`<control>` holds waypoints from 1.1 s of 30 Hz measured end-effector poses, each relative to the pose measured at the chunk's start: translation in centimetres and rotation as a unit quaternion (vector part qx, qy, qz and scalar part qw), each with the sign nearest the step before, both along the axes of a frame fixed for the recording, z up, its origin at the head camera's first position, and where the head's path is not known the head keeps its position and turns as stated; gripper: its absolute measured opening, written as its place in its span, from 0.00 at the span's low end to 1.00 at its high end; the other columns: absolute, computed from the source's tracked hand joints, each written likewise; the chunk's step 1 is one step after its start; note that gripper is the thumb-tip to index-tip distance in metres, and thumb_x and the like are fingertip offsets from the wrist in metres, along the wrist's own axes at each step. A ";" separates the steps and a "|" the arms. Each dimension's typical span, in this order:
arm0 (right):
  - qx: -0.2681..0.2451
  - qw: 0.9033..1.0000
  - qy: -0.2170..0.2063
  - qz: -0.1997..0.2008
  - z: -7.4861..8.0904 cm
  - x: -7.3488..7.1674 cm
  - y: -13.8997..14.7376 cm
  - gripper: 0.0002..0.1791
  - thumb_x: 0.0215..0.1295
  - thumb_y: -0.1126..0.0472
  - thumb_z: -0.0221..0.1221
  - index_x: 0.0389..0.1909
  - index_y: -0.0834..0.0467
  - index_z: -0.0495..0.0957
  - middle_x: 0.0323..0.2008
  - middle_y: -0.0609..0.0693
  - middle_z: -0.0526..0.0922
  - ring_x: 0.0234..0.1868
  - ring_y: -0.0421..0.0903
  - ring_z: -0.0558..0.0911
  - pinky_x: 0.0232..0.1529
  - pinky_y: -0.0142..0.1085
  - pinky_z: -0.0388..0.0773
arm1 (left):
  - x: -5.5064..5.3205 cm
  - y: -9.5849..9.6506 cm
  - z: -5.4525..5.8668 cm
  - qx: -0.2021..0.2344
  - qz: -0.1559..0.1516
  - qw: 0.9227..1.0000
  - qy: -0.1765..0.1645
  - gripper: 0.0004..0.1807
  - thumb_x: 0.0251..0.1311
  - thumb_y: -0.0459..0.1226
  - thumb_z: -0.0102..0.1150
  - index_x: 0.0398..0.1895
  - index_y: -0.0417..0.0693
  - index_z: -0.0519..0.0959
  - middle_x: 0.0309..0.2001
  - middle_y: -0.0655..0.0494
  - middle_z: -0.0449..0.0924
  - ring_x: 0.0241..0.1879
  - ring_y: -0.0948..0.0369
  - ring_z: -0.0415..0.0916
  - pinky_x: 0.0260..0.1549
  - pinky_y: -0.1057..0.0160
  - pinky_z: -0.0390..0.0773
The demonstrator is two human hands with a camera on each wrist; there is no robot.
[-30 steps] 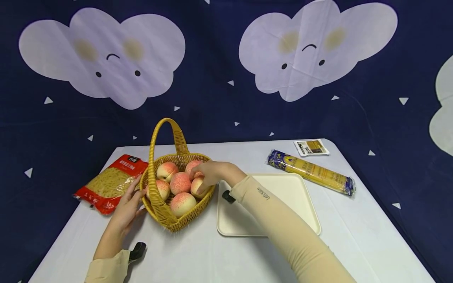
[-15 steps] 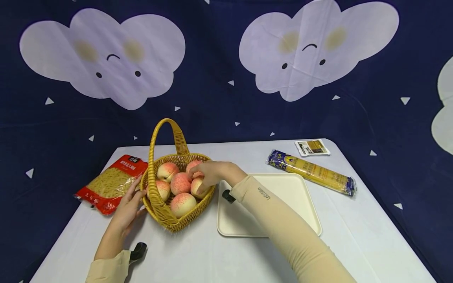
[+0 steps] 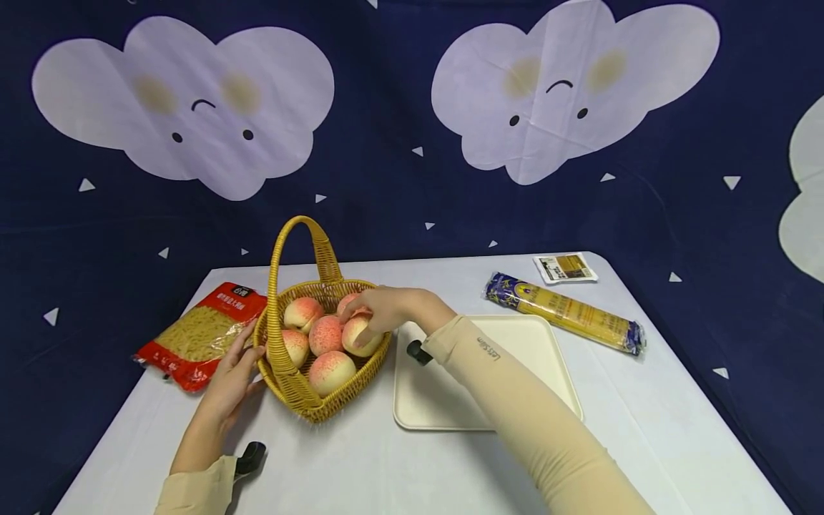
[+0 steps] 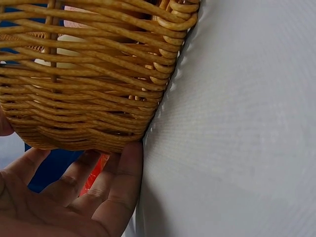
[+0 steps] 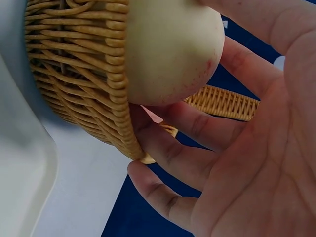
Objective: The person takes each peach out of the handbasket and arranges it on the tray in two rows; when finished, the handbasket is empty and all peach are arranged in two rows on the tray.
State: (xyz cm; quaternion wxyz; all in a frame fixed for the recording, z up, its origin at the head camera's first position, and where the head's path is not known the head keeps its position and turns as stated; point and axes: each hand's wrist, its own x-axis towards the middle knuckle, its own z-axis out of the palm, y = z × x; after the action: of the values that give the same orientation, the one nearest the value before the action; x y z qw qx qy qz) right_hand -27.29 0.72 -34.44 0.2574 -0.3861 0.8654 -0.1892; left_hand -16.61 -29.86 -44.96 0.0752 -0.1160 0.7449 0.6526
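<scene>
In the head view a yellow-brown wicker basket point(image 3: 297, 390) with a tall arched handle holds several pink-and-cream peaches point(image 3: 332, 373). My right hand point(image 3: 393, 311) reaches over the basket's right rim and grips one peach point(image 3: 360, 337) between thumb and fingers. Seen from the right wrist, the pale side of this peach point(image 5: 173, 54) rises above the woven rim. My left hand point(image 3: 228, 379) lies along the left side of the basket. From the left wrist, its extended fingers point(image 4: 118, 192) touch the lower wicker wall point(image 4: 89, 98).
A red bag of pasta point(image 3: 202, 332) lies left of the basket. To the right is a cream rectangular tray point(image 3: 515, 330), partly under my right forearm. Behind it are a long pack of spaghetti point(image 3: 566, 313) and a small flat packet point(image 3: 566, 267). A dark-blue cloud-patterned cloth hangs behind the white table.
My right hand has risen slightly with the peach, which now shows more and sits a little higher in the basket. The left hand and basket stay in place.
</scene>
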 end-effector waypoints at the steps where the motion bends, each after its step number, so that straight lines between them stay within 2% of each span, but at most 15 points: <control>1: -0.002 1.000 0.003 0.002 0.1 0.0 0.1 0.30 0.69 0.51 0.72 0.71 0.45 0.80 0.78 0.47 0.74 0.78 0.52 0.72 0.78 0.47 0.70 | 0.0 0.0 0.0 0.001 0.000 1.000 -0.001 0.37 0.86 0.45 0.40 0.89 0.74 0.39 0.89 0.44 0.36 0.86 0.37 0.45 0.79 0.31 0.56; 8: -0.040 0.999 0.019 0.008 0.9 -0.4 0.8 0.28 0.68 0.51 0.73 0.68 0.45 0.82 0.70 0.42 0.81 0.65 0.45 0.78 0.71 0.42 0.74 | 0.0 -0.2 -0.1 0.000 0.001 1.000 -0.008 0.37 0.86 0.46 0.39 0.89 0.76 0.39 0.89 0.45 0.37 0.86 0.38 0.47 0.79 0.32 0.58; 14: -0.072 0.997 0.024 0.008 1.5 -0.8 2.1 0.30 0.68 0.51 0.71 0.70 0.46 0.80 0.66 0.43 0.83 0.62 0.43 0.79 0.68 0.40 0.75 | -0.1 -0.3 -0.1 -0.003 0.005 1.000 -0.013 0.36 0.86 0.47 0.38 0.88 0.78 0.39 0.89 0.45 0.38 0.85 0.39 0.48 0.78 0.33 0.60; 21: -0.107 0.993 0.047 0.009 1.3 -1.4 4.0 0.27 0.67 0.48 0.72 0.66 0.47 0.82 0.60 0.43 0.84 0.53 0.43 0.79 0.57 0.36 0.76 | -0.1 -0.3 -0.2 0.000 0.004 1.000 -0.008 0.37 0.86 0.47 0.40 0.89 0.77 0.39 0.90 0.47 0.35 0.86 0.38 0.46 0.78 0.33 0.58; 28: -0.178 0.983 0.041 0.004 0.4 -1.9 6.1 0.28 0.67 0.54 0.73 0.67 0.54 0.80 0.63 0.48 0.85 0.57 0.44 0.82 0.62 0.40 0.81 | 0.0 -0.3 -0.2 -0.004 0.004 1.000 -0.004 0.36 0.86 0.49 0.40 0.88 0.80 0.40 0.90 0.46 0.36 0.85 0.38 0.48 0.78 0.34 0.60; 33: -0.209 0.977 0.045 -0.012 -0.4 -1.8 7.5 0.27 0.67 0.56 0.73 0.66 0.55 0.80 0.64 0.49 0.84 0.59 0.46 0.82 0.63 0.43 0.81 | -0.1 -0.2 -0.2 0.004 0.015 1.000 -0.009 0.36 0.85 0.49 0.41 0.88 0.80 0.42 0.90 0.48 0.37 0.86 0.39 0.49 0.78 0.34 0.60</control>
State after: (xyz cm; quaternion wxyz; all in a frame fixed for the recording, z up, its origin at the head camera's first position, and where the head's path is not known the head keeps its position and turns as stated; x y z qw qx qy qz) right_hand -29.08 8.24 -34.79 0.1293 -0.4288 0.8220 -0.3517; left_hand -16.72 -30.06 -45.16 0.0726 -0.1324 0.7397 0.6558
